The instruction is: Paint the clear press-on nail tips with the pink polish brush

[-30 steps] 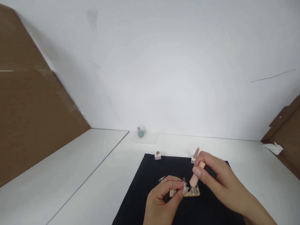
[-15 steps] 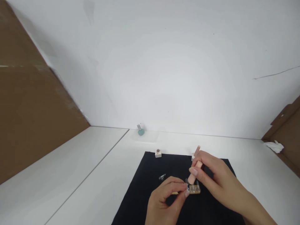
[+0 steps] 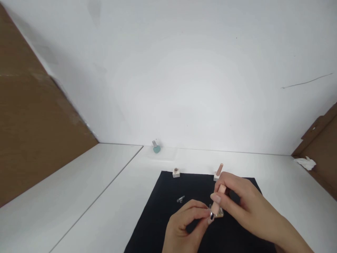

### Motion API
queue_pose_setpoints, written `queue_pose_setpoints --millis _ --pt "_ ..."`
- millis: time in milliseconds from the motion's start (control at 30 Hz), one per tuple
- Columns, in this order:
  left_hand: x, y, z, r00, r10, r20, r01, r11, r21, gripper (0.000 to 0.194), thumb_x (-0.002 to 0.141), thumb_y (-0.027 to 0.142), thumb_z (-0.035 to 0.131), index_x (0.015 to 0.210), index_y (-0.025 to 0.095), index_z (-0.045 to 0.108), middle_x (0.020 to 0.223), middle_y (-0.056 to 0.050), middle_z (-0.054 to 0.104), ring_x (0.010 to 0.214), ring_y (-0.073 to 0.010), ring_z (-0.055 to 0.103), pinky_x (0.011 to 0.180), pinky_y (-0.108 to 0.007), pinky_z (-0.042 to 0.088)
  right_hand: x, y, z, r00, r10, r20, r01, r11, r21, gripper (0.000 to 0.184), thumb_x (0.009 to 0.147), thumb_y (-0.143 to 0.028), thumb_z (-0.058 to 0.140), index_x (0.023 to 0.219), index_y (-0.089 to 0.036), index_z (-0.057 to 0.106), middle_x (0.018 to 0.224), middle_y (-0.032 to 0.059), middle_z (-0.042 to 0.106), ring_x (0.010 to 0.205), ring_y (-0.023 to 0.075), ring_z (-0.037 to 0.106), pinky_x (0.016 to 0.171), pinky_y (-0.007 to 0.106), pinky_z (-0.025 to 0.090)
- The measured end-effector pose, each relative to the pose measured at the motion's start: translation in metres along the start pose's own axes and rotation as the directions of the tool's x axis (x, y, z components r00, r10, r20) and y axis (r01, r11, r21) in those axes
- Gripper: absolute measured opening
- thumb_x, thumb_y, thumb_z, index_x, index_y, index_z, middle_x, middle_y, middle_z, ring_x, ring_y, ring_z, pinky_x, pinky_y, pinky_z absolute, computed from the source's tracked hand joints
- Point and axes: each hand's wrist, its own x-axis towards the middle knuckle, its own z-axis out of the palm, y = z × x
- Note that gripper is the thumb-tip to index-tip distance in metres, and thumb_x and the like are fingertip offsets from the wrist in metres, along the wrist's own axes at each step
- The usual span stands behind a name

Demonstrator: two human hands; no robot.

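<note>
My right hand [image 3: 242,207] pinches a pink brush cap [image 3: 218,202] like a pen, its lower end down on a clear nail tip. My left hand [image 3: 184,225] is closed on a small tan holder [image 3: 217,213] that carries clear nail tips, thumb and forefinger pinched at its left end. Both hands are over a black mat [image 3: 163,211] on the white table. A loose clear nail tip [image 3: 180,199] lies on the mat to the left of my left hand.
At the mat's far edge stand an open small square bottle [image 3: 176,172] and a pink-capped bottle [image 3: 218,172]. A teal bottle [image 3: 156,147] stands by the white wall. Brown cardboard panels flank the table; crumpled white tissue [image 3: 305,162] lies far right.
My right hand has lowered the pink cap, from above the holder down onto a nail tip. My left hand has turned the tan holder, so less of it shows.
</note>
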Motion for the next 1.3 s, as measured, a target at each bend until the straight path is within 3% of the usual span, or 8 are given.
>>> queue_pose_setpoints --millis 233,300,500,600,767,1033,1300 --pt "-0.001 -0.003 0.003 0.999 0.052 0.015 -0.052 0.998 0.025 0.021 0.084 0.006 0.074 0.083 0.025 0.084 0.083 -0.002 0.081 0.073 -0.0156 0.077 0.068 -0.019 0.061 0.005 0.007 0.001 0.976 -0.074 -0.204 0.064 0.996 -0.055 0.028 0.107 -0.038 0.052 0.083 -0.025 0.057 0.086 0.0002 0.068 0.082 0.0184 0.063 0.077 0.033 0.045" --pt "-0.001 -0.003 0.002 0.998 0.057 0.023 -0.058 0.997 0.041 0.021 0.084 0.006 0.073 0.082 0.025 0.083 0.083 -0.001 0.080 0.073 -0.0146 0.076 0.069 -0.017 0.060 0.003 0.004 -0.001 0.980 -0.062 -0.187 0.054 0.997 -0.051 0.029 0.106 -0.039 0.052 0.082 -0.025 0.056 0.083 -0.0008 0.068 0.079 0.0177 0.062 0.076 0.032 0.045" --pt "-0.001 0.000 0.003 0.998 0.049 0.033 -0.051 0.996 0.072 0.022 0.085 0.006 0.071 0.083 0.024 0.082 0.085 -0.001 0.080 0.075 -0.0151 0.076 0.070 -0.018 0.060 0.000 -0.002 0.000 0.999 0.042 0.018 -0.041 0.999 -0.026 0.026 0.105 -0.035 0.055 0.081 -0.026 0.051 0.076 -0.0034 0.070 0.069 0.0162 0.061 0.065 0.030 0.045" --pt "-0.002 -0.001 0.004 0.998 0.050 0.043 -0.053 0.995 0.082 0.021 0.086 0.006 0.071 0.083 0.024 0.082 0.085 -0.001 0.080 0.075 -0.0151 0.076 0.070 -0.018 0.060 0.003 0.004 0.003 0.998 0.025 -0.052 -0.028 0.998 -0.063 0.028 0.105 -0.037 0.054 0.080 -0.025 0.051 0.079 -0.0021 0.068 0.067 0.0159 0.060 0.064 0.030 0.044" --pt "-0.003 -0.002 0.005 0.993 0.102 0.051 -0.107 0.990 0.088 0.021 0.084 0.003 0.073 0.082 0.023 0.081 0.084 -0.001 0.079 0.074 -0.0138 0.076 0.070 -0.016 0.059 0.005 0.008 0.001 0.980 -0.049 -0.194 0.025 0.992 -0.125 0.030 0.105 -0.039 0.053 0.080 -0.025 0.055 0.085 -0.0006 0.068 0.079 0.0174 0.064 0.077 0.032 0.046" --pt "-0.003 -0.005 0.004 0.996 0.075 0.056 -0.080 0.992 0.096 0.021 0.085 0.003 0.072 0.081 0.022 0.080 0.085 -0.001 0.079 0.076 -0.0143 0.076 0.071 -0.017 0.059 0.002 0.002 0.004 0.998 0.062 0.001 -0.062 0.996 -0.067 0.026 0.103 -0.035 0.057 0.080 -0.025 0.051 0.076 -0.0036 0.067 0.067 0.0146 0.059 0.062 0.027 0.044" --pt "-0.003 -0.006 0.004 0.995 0.096 0.030 -0.097 0.995 0.023 0.023 0.082 0.002 0.075 0.083 0.023 0.082 0.084 -0.001 0.080 0.074 -0.0133 0.076 0.070 -0.016 0.059 0.006 0.007 0.002 0.974 -0.033 -0.223 0.015 0.997 -0.082 0.028 0.105 -0.038 0.055 0.080 -0.024 0.057 0.086 0.0001 0.069 0.082 0.0172 0.064 0.077 0.031 0.046"
